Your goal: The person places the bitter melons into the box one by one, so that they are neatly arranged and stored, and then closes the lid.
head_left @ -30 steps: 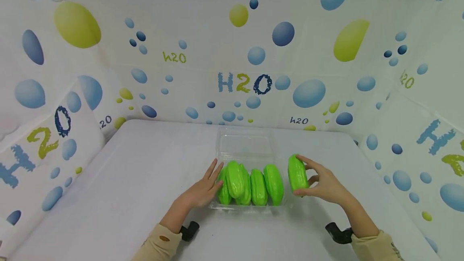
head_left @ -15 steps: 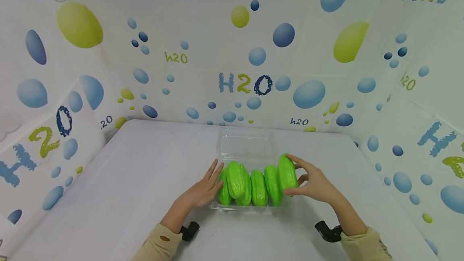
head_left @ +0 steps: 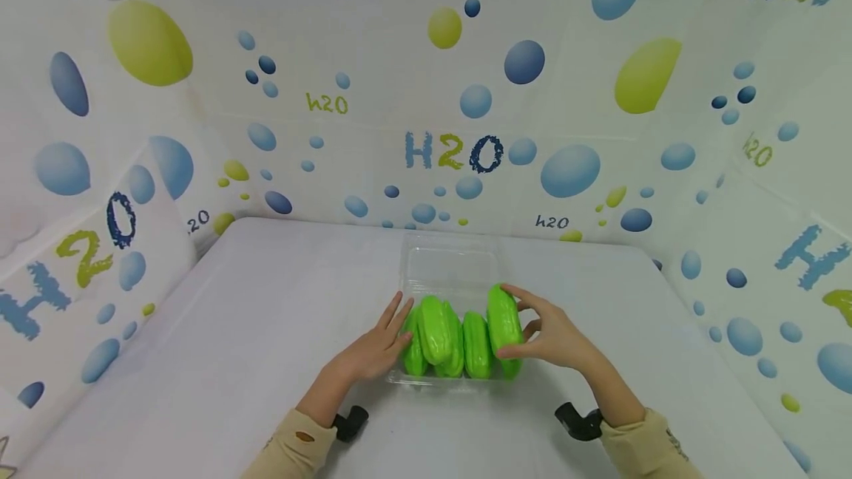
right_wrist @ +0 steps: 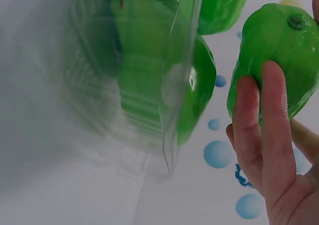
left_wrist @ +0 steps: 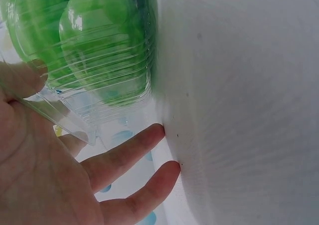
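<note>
In the head view my right hand (head_left: 547, 331) grips a glossy, bright green, elongated toy vegetable (head_left: 504, 318) between thumb and fingers. It is upright, over the right end of a clear plastic clamshell box (head_left: 452, 383), overlapping another green one there. The right wrist view shows a round stem mark on the held vegetable (right_wrist: 279, 50), which is above the box rim. Several similar vegetables (head_left: 435, 331) stand side by side in the box. My left hand (head_left: 369, 350) rests at the box's left side, fingers extended. In the left wrist view, its thumb (left_wrist: 27, 80) lies over the rim and two fingertips touch the table.
The box's transparent lid (head_left: 449, 268) lies folded back behind it on the white tabletop (head_left: 299, 279). A white backdrop (head_left: 373, 58) printed with blue and yellow bubbles surrounds the table. Dark camera mounts (head_left: 577, 421) sit on both wrists.
My right hand has moved left with the green vegetable, from beside the box to over its right end. The left hand has stayed in place.
</note>
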{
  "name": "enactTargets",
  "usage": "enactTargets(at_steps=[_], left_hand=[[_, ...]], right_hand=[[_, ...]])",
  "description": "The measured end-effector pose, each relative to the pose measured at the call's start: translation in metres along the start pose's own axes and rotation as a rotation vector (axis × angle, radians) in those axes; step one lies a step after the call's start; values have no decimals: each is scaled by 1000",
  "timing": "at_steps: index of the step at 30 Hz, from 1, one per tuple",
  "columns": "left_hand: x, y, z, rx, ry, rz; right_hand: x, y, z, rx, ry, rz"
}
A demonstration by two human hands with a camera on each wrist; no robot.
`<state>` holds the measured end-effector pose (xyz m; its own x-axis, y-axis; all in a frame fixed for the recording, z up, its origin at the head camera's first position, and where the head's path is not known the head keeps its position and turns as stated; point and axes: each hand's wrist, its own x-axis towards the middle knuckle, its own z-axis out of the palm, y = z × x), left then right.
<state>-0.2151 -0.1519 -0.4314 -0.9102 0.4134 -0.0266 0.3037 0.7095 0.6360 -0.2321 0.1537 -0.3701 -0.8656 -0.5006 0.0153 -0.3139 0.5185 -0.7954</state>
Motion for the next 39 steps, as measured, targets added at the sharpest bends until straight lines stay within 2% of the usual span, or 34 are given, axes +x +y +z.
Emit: enactTargets(at_steps=[10, 21, 39], left_hand=[[-1, 2, 2, -6, 0, 0], [-1, 3, 1, 7, 6, 0], [1, 2, -1, 1, -1, -6]], right_hand=[[8, -3, 14, -16, -11, -2], [16, -2, 23, -30, -18, 33], [19, -6, 34, -55, -34, 12]])
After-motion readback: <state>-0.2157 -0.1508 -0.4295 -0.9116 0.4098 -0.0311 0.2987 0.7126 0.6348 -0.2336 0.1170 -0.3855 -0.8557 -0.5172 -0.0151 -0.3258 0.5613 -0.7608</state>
